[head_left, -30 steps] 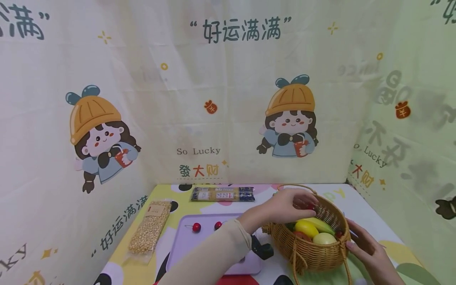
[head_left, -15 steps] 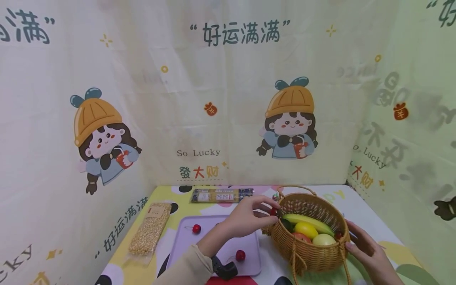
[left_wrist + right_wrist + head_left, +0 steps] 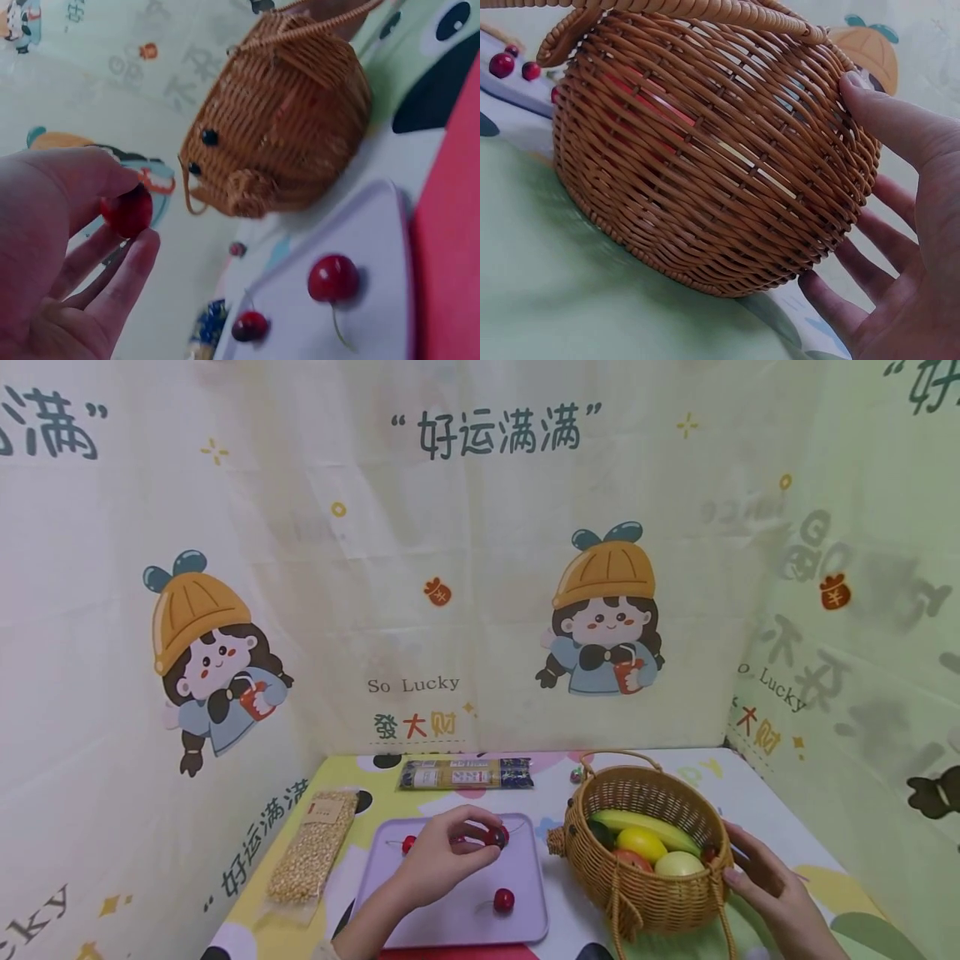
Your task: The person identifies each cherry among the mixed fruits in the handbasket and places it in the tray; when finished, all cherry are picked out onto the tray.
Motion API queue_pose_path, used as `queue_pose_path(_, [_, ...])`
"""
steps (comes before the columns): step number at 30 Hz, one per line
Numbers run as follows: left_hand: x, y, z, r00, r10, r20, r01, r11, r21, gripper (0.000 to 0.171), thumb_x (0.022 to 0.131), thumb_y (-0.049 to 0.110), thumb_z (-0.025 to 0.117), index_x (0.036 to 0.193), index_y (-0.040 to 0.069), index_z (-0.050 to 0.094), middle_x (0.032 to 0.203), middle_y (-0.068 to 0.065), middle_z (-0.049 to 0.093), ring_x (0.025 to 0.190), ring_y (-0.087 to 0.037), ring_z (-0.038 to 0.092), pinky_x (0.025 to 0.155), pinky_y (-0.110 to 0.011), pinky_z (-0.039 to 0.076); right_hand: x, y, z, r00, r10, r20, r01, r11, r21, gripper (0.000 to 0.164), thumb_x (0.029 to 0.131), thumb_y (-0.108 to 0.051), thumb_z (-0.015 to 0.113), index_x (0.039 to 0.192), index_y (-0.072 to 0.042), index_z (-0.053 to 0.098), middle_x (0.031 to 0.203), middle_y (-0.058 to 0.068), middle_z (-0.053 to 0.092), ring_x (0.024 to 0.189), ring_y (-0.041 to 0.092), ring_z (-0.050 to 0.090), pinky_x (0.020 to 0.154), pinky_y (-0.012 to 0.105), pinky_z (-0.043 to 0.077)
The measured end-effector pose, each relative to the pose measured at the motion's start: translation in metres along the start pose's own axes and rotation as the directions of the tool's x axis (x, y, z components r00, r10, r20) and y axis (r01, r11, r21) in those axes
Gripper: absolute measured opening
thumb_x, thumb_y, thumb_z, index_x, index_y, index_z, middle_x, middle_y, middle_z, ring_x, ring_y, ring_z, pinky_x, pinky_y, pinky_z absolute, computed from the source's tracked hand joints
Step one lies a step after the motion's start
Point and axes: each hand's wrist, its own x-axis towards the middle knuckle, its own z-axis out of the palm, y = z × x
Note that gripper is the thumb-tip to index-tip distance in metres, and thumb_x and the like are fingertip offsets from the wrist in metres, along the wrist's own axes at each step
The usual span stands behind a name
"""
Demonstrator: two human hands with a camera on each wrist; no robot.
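Over the back of the lilac tray [image 3: 450,935], my left hand [image 3: 450,852] pinches a red cherry [image 3: 129,213] between thumb and fingertips. One cherry [image 3: 504,900] with a stem lies on the tray towards the front, and another cherry [image 3: 408,844] sits at the tray's back left, partly behind my hand. My right hand [image 3: 772,885] rests on the right side of a woven basket [image 3: 705,165], thumb at its rim and nearly straight fingers along its wall. Inside the basket are a banana [image 3: 645,829], a lemon [image 3: 641,843], a pale round fruit [image 3: 678,864] and other fruit.
A bag of yellow kernels [image 3: 311,852] lies left of the tray. Packs of noodles [image 3: 465,774] lie behind it. A small dark red item [image 3: 576,775] sits behind the basket's left side. Printed cloth walls [image 3: 480,568] enclose the table's back and sides.
My left hand has come out of the basket with a cherry and moved left over the tray. My right hand has stayed at the basket's side.
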Motion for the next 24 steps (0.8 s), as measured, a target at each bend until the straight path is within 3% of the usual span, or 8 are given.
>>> queue_pose_path(4, [-0.009, -0.014, -0.008, 0.998, -0.003, -0.065, 0.006, 0.999, 0.043, 0.035, 0.096, 0.02, 0.088, 0.127, 0.012, 0.076, 0.123, -0.007, 0.078, 0.112, -0.021, 0.076, 0.094, -0.022, 0.064, 0.001, 0.0, 0.001, 1.0, 0.008, -0.007, -0.008, 1.0, 0.009, 0.065, 0.116, -0.004, 0.051, 0.176, -0.012, 0.028, 0.151, -0.04, 0.049, 0.129, -0.027, 0.049, 0.094, 0.016, 0.058])
queue_pose_path(8, [-0.016, -0.026, -0.013, 0.996, 0.035, -0.087, -0.026, 0.994, 0.103, 0.031, 0.093, 0.016, 0.09, 0.122, 0.011, 0.077, 0.121, -0.008, 0.078, 0.109, -0.019, 0.076, 0.095, -0.024, 0.064, 0.002, 0.001, 0.001, 1.0, 0.006, -0.017, -0.006, 1.0, 0.011, 0.065, 0.116, -0.002, 0.051, 0.176, -0.012, 0.029, 0.151, -0.04, 0.049, 0.129, -0.027, 0.049, 0.093, 0.015, 0.058])
queue_pose_path(14, [-0.025, -0.043, -0.017, 0.996, 0.072, -0.06, -0.062, 0.986, 0.155, 0.024, 0.092, 0.012, 0.09, 0.114, 0.016, 0.081, 0.117, -0.007, 0.075, 0.099, -0.015, 0.078, 0.091, -0.026, 0.066, 0.001, 0.001, 0.002, 1.0, 0.003, -0.004, -0.002, 1.0, 0.015, 0.064, 0.116, -0.003, 0.05, 0.176, -0.013, 0.028, 0.152, -0.039, 0.048, 0.13, -0.027, 0.048, 0.094, 0.015, 0.057])
queue_pose_path(24, [-0.034, -0.067, -0.022, 1.0, 0.0, -0.014, 0.003, 0.981, 0.192, 0.026, 0.091, 0.013, 0.09, 0.115, 0.009, 0.082, 0.112, -0.004, 0.076, 0.102, -0.017, 0.078, 0.093, -0.037, 0.068, 0.001, -0.001, 0.003, 1.0, 0.013, -0.017, -0.013, 1.0, 0.025, 0.064, 0.117, -0.004, 0.05, 0.176, -0.012, 0.028, 0.152, -0.039, 0.048, 0.13, -0.026, 0.049, 0.094, 0.016, 0.058])
